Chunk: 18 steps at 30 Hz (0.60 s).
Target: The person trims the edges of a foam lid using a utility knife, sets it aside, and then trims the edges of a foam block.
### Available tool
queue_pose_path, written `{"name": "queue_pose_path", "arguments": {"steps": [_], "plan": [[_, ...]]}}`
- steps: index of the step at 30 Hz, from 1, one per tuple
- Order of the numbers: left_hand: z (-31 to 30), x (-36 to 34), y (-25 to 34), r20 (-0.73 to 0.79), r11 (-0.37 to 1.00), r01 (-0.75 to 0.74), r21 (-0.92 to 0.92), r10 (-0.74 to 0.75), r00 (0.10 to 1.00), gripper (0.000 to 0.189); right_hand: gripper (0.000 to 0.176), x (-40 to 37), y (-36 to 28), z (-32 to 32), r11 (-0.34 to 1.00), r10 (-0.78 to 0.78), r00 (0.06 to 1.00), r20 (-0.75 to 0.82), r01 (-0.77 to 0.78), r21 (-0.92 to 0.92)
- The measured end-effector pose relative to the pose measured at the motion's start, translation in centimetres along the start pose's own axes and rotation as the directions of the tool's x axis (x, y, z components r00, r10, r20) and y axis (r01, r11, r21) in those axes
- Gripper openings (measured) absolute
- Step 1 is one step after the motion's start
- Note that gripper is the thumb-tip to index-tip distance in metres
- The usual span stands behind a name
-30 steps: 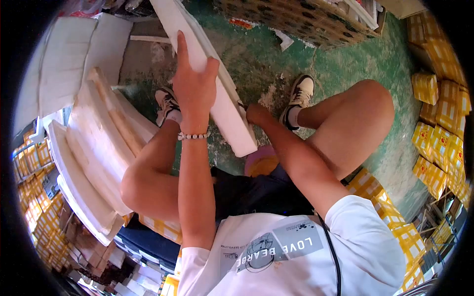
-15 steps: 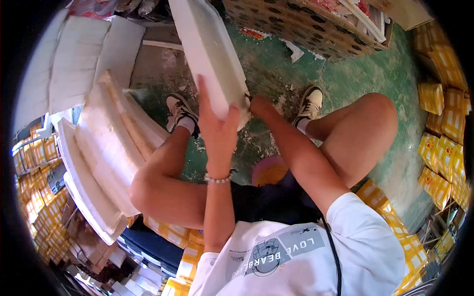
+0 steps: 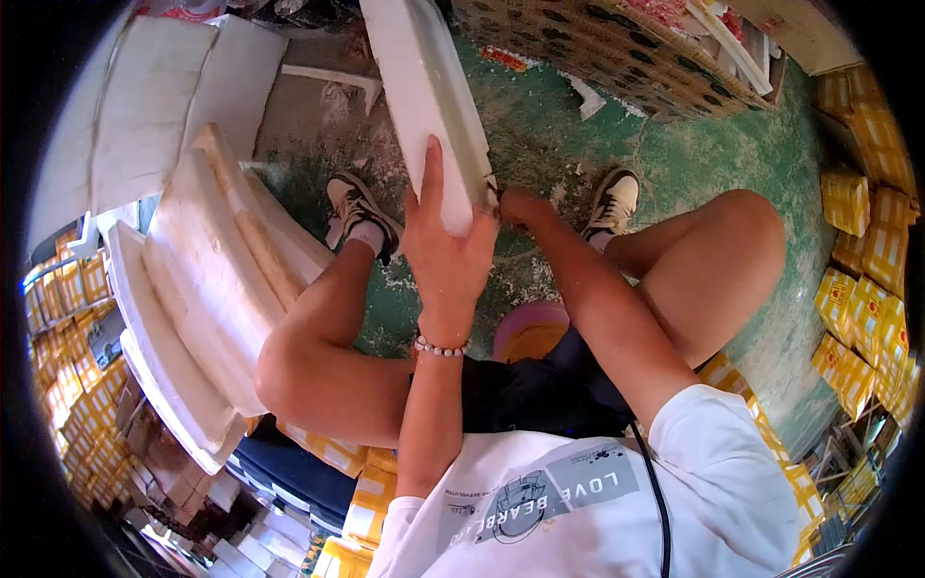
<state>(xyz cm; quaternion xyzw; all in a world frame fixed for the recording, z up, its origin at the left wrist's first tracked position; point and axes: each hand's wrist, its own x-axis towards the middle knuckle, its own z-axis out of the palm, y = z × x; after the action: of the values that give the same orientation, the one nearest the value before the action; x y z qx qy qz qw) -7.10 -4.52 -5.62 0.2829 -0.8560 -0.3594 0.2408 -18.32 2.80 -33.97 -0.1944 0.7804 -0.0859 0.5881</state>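
Observation:
A long white foam piece [image 3: 434, 106] stands tilted in front of me, its top cut off by the frame edge. My left hand [image 3: 448, 241], with a beaded bracelet at the wrist, clasps its lower end, the index finger stretched along one face and the thumb near the other edge. My right hand [image 3: 525, 207] is closed right beside the foam's lower right edge. A small dark thing shows between that hand and the foam; its kind is too small to make out. The foam edge there looks notched.
White foam lids [image 3: 212, 260] lean by my left knee, with white foam boxes [image 3: 149, 106] behind them. A pink-rimmed tub [image 3: 535, 318] sits between my legs. Ahead stands a large cardboard box [image 3: 617, 58]. Yellow-taped boxes [image 3: 867, 299] are stacked at right. Foam crumbs litter the green floor [image 3: 694, 144].
The foam piece and my left hand have shifted to the right and stand a little more upright. My right hand has moved slightly right, staying at the foam's edge.

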Motion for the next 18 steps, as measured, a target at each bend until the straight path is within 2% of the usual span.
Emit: {"name": "queue_pose_path", "arguments": {"steps": [2, 3, 4, 5, 6, 8, 13, 14, 15, 17, 18], "plan": [[0.0, 0.0, 0.1, -0.001, 1.000, 0.006, 0.015, -0.006, 1.000, 0.084, 0.028, 2.1, 1.2, 0.8, 0.994, -0.097, 0.994, -0.049, 0.094, -0.051], [0.1, -0.1, 0.2, 0.003, 1.000, 0.007, 0.028, -0.007, 1.000, 0.084, 0.028, 0.9, 0.1, 0.0, 0.994, -0.095, 0.994, -0.048, 0.092, -0.054], [0.1, 0.0, 0.4, 0.005, 1.000, 0.009, 0.025, -0.009, 1.000, 0.084, 0.030, -0.2, -1.0, -0.8, 0.980, -0.096, 0.995, 0.024, 0.099, -0.171], [0.1, 0.0, 0.6, 0.013, 1.000, 0.008, 0.011, -0.009, 1.000, 0.084, 0.039, -1.4, -1.6, -1.5, 0.952, -0.086, 0.992, 0.094, 0.110, -0.286], [0.2, 0.0, 0.8, 0.019, 1.000, 0.007, 0.000, -0.007, 1.000, 0.084, 0.039, -2.1, -1.3, -1.4, 0.952, -0.083, 0.992, 0.092, 0.106, -0.288], [0.5, 0.0, 1.0, 0.016, 1.000, 0.014, 0.017, -0.014, 1.000, 0.084, 0.033, -2.9, -1.0, -1.1, 0.999, 0.015, 1.000, 0.012, -0.015, -0.033], [0.8, -0.1, 1.4, 0.011, 1.000, 0.018, 0.005, -0.018, 1.000, 0.084, 0.033, -2.4, 0.6, 0.3, 0.977, -0.137, 0.990, -0.033, 0.130, -0.167], [0.8, -0.2, 1.6, 0.027, 0.998, 0.062, 0.021, -0.063, 0.998, 0.084, 0.033, -1.8, 0.9, 0.2, 0.964, -0.181, 0.982, -0.052, 0.167, -0.206], [0.8, -0.2, 1.7, 0.045, 0.993, 0.109, 0.042, -0.111, 0.993, 0.084, 0.033, 1.1, 1.7, 1.7, 0.963, -0.185, 0.981, -0.058, 0.169, -0.208], [0.7, -0.3, 1.5, 0.034, 0.996, 0.085, 0.038, -0.086, 0.996, 0.084, 0.035, 8.1, 4.1, 5.8, 0.923, -0.287, 0.956, -0.061, 0.259, -0.285], [0.7, -0.4, 1.3, 0.025, 0.997, 0.062, 0.034, -0.063, 0.998, 0.085, 0.035, 4.1, 2.7, 3.7, 0.944, -0.243, 0.970, -0.018, 0.233, -0.233]]}}
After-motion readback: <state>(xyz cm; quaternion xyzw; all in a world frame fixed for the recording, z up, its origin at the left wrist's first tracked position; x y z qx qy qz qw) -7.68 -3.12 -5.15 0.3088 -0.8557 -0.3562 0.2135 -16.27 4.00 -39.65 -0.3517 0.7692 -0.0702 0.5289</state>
